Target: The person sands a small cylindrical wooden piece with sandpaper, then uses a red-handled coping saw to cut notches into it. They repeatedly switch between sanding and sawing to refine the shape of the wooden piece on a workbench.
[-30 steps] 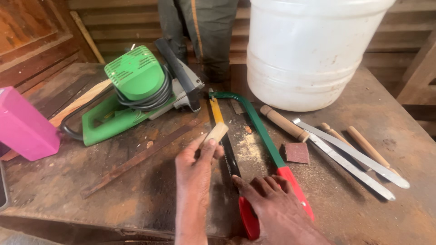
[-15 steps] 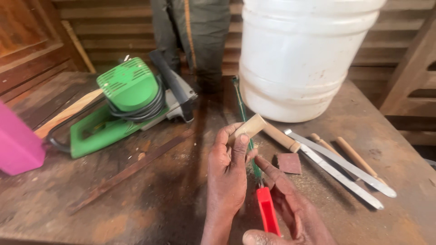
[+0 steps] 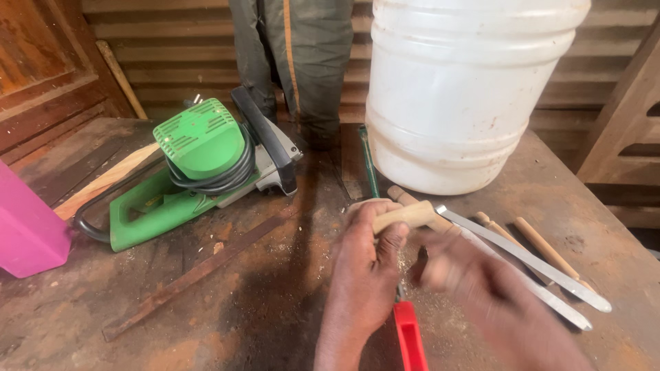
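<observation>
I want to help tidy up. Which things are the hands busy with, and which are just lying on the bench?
In hand:
left hand gripping a small pale wooden piece
right hand, blurred, beside it
red-handled saw under the hands

Lying about:
green power saw
big white tub
two long metal blades
pink box
rusty strip

right hand (image 3: 474,288) motion-blurred — red-handled saw (image 3: 410,336) cut off below, mostly hidden

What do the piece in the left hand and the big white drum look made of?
Piece in the left hand: pale, matt, rounded, probably bare wood. White drum: smooth, slightly glossy, ribbed wall, apparently moulded plastic, scuffed with reddish dirt.
</observation>
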